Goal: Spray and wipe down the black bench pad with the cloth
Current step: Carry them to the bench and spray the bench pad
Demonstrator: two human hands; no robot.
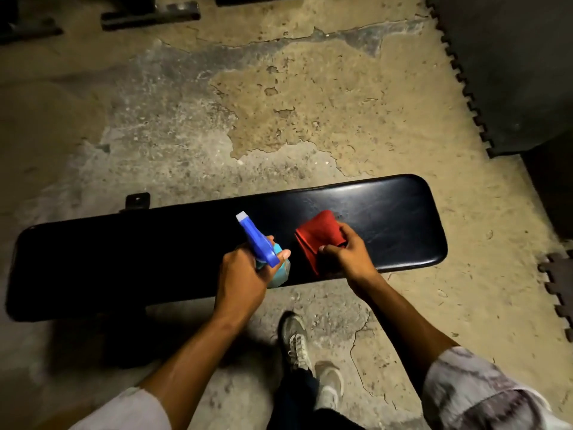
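The long black bench pad (387, 212) lies across the view, left to right, its right half shiny. My left hand (245, 274) grips a spray bottle (259, 240) with a blue trigger head and pale teal body, its white nozzle pointing up and away over the pad's middle. My right hand (347, 259) pinches a folded red cloth (319, 234), which rests on the pad just right of the bottle. The two hands are close together, near the pad's front edge.
Cracked, patchy concrete floor (279, 103) surrounds the bench. Dark interlocking floor mats (511, 72) lie at the right. Black metal equipment feet (148, 15) stand at the top left. My white sneakers (294, 339) are on the floor just in front of the bench.
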